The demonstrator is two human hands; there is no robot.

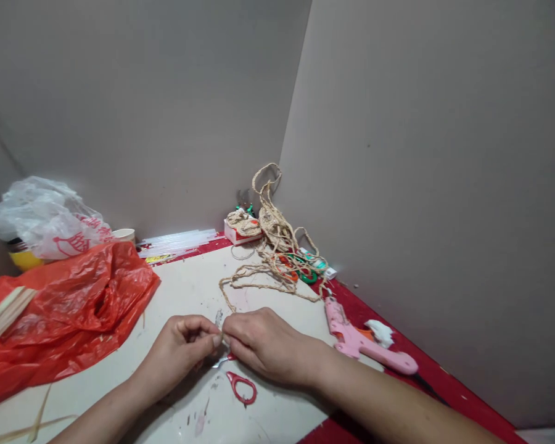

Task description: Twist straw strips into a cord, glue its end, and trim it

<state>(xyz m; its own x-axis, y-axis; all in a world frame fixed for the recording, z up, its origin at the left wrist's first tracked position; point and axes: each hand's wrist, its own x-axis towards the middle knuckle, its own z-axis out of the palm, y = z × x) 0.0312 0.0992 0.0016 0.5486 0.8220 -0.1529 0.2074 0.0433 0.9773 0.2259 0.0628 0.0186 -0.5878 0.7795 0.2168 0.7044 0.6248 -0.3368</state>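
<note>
My left hand and my right hand meet at the fingertips above the white board. Both are closed in a pinch on a small thing between them, too hidden to name. Under my right hand lies a pair of scissors with a red handle, its blades partly covered by the hands. Just beyond my hands, a braided straw cord trails across the board from a tangled pile near the corner.
A red plastic bag holding straw strips is at left, a clear bag behind it. White sticks, a paper cup and a small box line the back. A pink glue gun lies right, beside the wall.
</note>
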